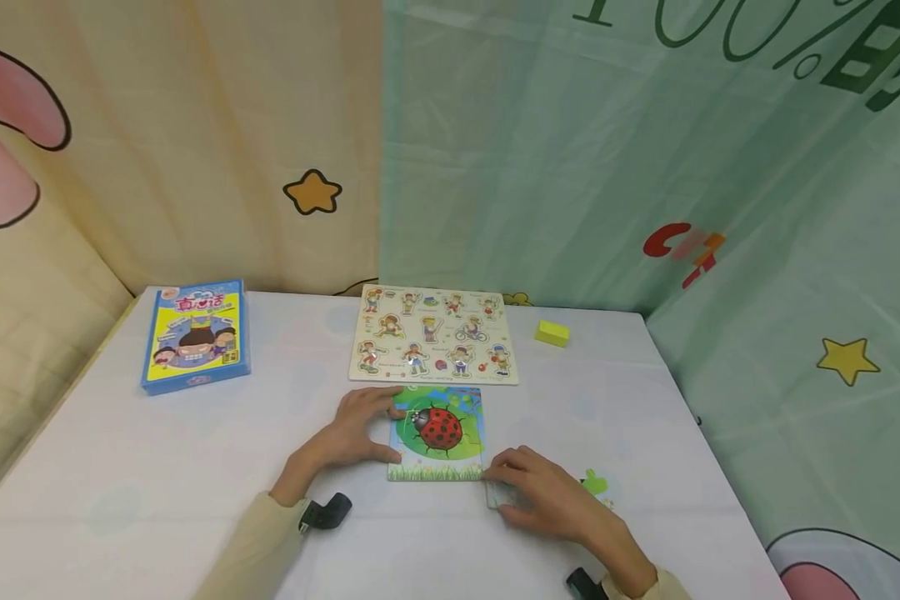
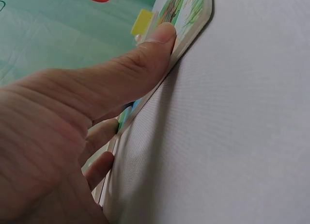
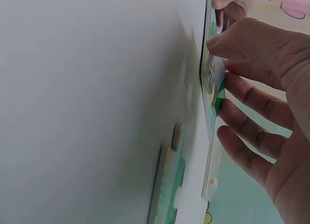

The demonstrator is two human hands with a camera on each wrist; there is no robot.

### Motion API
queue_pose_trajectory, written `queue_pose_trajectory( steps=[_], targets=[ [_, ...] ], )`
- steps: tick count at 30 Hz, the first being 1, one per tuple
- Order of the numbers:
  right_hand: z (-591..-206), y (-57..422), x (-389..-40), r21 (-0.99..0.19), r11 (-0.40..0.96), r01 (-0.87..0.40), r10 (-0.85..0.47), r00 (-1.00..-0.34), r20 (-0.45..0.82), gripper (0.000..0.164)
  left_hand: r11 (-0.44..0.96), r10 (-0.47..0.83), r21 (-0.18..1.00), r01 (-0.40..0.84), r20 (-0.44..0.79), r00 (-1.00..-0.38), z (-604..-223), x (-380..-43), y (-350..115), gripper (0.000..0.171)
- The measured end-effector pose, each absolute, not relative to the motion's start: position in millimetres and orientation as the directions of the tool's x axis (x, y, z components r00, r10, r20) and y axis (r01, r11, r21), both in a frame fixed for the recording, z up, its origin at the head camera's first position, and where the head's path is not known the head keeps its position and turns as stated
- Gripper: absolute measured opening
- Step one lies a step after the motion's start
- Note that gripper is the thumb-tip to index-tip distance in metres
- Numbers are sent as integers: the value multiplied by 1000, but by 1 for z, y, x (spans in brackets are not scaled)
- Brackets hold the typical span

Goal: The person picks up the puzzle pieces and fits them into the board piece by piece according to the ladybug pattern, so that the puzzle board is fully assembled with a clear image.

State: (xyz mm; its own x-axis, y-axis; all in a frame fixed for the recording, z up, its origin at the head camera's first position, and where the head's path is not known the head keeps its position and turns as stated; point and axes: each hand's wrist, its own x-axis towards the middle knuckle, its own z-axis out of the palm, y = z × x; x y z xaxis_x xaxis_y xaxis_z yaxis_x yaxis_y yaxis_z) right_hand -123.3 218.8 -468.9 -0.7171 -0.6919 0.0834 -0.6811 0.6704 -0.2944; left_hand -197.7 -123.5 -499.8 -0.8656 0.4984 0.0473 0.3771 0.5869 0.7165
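Observation:
A square ladybug puzzle (image 1: 438,432) lies on the table in front of the person. My left hand (image 1: 362,427) is at its left side, thumb on the lower left edge and fingers by the upper left corner. In the left wrist view the thumb (image 2: 157,44) rests against the board's edge. My right hand (image 1: 543,493) is at the lower right corner. In the right wrist view its thumb and fingers pinch a green-and-white puzzle piece (image 3: 218,99); the hand partly hides it. A green printed piece (image 1: 594,482) lies just beyond the right hand, partly hidden.
A cream picture board (image 1: 433,335) with cartoon figures lies behind the puzzle. A yellow block (image 1: 552,333) is to its right. On the far left lies a blue-and-yellow box (image 1: 197,335). Printed curtains (image 1: 495,167) hang along the table's back and right side.

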Motion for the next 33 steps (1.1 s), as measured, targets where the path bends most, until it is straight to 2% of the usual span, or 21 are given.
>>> queue_pose_trajectory(
  steps=[6,13,22,33],
  targets=[
    [-466,205,-132,-310,658,-687,-697,-711,95,37,584,489,727,359,38,-872,-499,-196,-123,49],
    [-465,183,-144,-312,599,-738,-734,-661,155,30,585,492,733,347,19,-870,-502,-196,-124,41],
    [-461,154,-160,-327,574,-751,-765,-634,114,24,577,506,723,379,48,-861,-501,-197,-124,26],
    [-464,125,-171,-271,559,-784,-792,-601,107,26,580,508,725,371,33,-861,-499,-197,-124,22]
  ],
)
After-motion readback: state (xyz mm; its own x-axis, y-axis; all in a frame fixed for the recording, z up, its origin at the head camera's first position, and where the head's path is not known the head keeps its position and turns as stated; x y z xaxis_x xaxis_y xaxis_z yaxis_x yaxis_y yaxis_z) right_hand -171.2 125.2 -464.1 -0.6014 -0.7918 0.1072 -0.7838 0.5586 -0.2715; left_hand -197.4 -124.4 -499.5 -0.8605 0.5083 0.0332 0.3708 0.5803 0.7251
